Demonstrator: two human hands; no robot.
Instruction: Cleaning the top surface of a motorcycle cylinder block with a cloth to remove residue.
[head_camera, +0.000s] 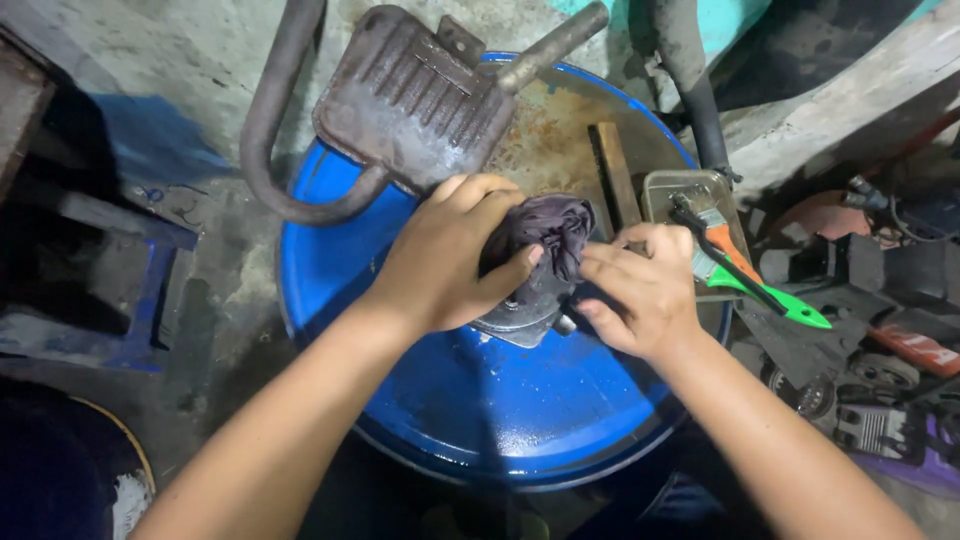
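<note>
My left hand (445, 255) grips a dark crumpled rag (548, 232) and presses it onto a grey metal part (515, 318) that lies on the blue drum top (480, 400). My right hand (640, 290) holds the same metal part from the right side, fingers curled against it and the rag. Most of the metal part is hidden under the rag and both hands.
A rusty exhaust muffler (410, 95) with a bent pipe (265, 130) lies across the drum's far side. A small metal tray (680, 195) holds a green-handled brush (760, 285) and a screwdriver. A wooden stick (612, 175) lies beside it. Engine parts clutter the floor at right (880, 370); a blue stool (150, 290) stands left.
</note>
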